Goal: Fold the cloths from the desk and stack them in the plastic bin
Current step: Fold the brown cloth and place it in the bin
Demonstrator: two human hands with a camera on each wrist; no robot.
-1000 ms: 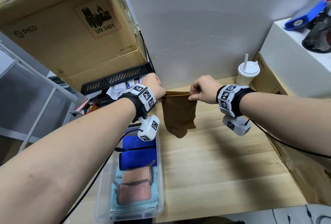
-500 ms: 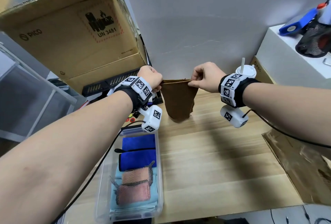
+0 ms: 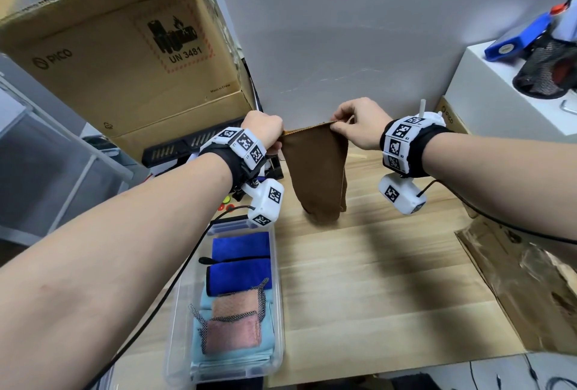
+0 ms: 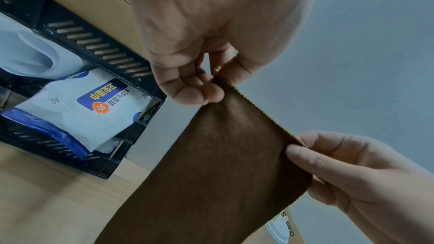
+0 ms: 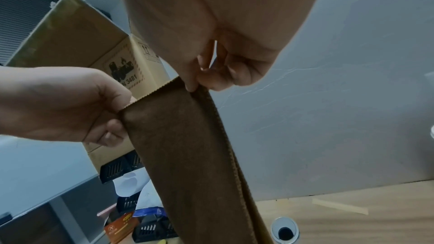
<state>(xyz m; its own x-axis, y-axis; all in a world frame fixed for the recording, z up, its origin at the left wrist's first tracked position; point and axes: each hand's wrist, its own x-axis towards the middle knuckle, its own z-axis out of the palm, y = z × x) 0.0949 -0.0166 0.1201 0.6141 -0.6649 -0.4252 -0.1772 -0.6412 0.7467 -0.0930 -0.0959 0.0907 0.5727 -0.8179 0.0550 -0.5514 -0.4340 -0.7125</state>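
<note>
A brown cloth (image 3: 315,171) is pinched at its top corners by the left hand (image 3: 262,130) and right hand (image 3: 359,125). It is hung above the counter (image 3: 374,264) (doubled over, 2 layers).

Bright even head view, soft desk (image 3: 374,280) shadows, bowed edges, wrist views dimmer, bluish, slightly blurred

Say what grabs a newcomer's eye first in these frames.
First, the brown cloth hanging in mid-air above the wooden desk, its top edge pinched at either corner by the left hand and the right hand. Next, the clear plastic bin at the desk's near left, holding folded blue cloths and a pink cloth. A large cardboard box looms at far left.
</note>
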